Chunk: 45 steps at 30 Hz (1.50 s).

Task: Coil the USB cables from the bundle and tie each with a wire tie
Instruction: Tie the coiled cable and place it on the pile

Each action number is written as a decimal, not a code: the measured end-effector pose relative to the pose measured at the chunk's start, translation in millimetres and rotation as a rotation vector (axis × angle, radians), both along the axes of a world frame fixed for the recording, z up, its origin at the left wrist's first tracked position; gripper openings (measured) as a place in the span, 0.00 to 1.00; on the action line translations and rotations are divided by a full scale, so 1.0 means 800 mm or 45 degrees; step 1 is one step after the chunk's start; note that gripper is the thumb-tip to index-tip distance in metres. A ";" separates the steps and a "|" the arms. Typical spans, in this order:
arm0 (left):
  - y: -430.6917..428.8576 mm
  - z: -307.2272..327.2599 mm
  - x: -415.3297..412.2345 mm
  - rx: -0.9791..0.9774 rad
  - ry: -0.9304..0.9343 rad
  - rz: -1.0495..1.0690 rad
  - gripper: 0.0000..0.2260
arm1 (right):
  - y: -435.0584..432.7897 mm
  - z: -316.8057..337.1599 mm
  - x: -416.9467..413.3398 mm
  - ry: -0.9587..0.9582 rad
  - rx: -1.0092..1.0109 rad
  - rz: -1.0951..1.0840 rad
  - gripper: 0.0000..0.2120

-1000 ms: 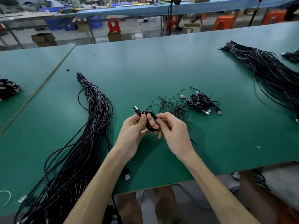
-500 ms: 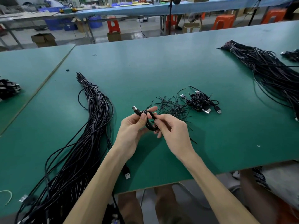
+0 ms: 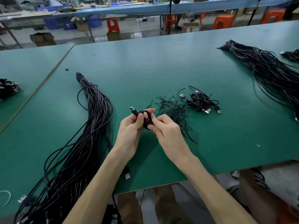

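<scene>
A small black coiled USB cable (image 3: pixel 147 120) is held above the green table (image 3: pixel 145 65), its silver plug (image 3: pixel 132 109) sticking out to the upper left. My left hand (image 3: pixel 131 130) pinches the coil with thumb on top. My right hand (image 3: pixel 168 131) grips the coil's right side with its fingertips; any wire tie there is hidden. A long bundle of black cables (image 3: pixel 87 126) lies to the left. Loose black wire ties (image 3: pixel 173 109) lie just behind my hands, and a pile of finished coils (image 3: pixel 200 101) sits right of them.
A second large cable bundle (image 3: pixel 267 70) spreads at the far right. More black coils (image 3: pixel 7 88) rest on the neighbouring table at left. A loose plug (image 3: pixel 127 175) lies near the front edge. Another person's legs (image 3: pixel 275 188) are at lower right.
The coil stays between both hands at the same spot. My right fingers have shifted slightly on the coil; the left thumb has slid over its top.
</scene>
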<state>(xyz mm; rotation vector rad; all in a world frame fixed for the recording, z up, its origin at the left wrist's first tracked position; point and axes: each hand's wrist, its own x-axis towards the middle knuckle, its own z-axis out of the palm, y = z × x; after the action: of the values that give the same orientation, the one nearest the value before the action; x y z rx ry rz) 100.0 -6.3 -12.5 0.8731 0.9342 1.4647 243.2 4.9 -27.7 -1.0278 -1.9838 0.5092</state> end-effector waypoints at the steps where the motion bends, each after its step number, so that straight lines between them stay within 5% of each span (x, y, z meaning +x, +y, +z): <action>1: 0.000 0.001 0.000 -0.014 -0.016 0.000 0.12 | -0.002 -0.002 -0.002 -0.093 0.054 0.001 0.24; 11: -0.004 0.011 0.005 -0.009 -0.190 -0.052 0.13 | -0.012 0.006 -0.009 -0.337 0.299 -0.116 0.30; 21: 0.002 0.009 0.004 -0.108 -0.351 -0.033 0.11 | -0.008 -0.003 -0.010 -0.352 0.570 -0.274 0.21; 35: -0.006 0.019 0.007 -0.233 -0.687 -0.111 0.12 | -0.005 -0.011 -0.008 -0.363 0.373 -0.095 0.12; 45: 0.006 0.003 0.009 -0.216 -0.300 -0.012 0.15 | -0.006 -0.014 -0.007 -0.335 0.309 -0.016 0.16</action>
<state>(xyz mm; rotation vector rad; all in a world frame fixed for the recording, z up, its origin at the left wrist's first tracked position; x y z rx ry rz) 107.2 -1.8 -10.5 0.5663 0.8617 1.4223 237.7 0.1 -38.9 -0.9924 -2.2034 0.1244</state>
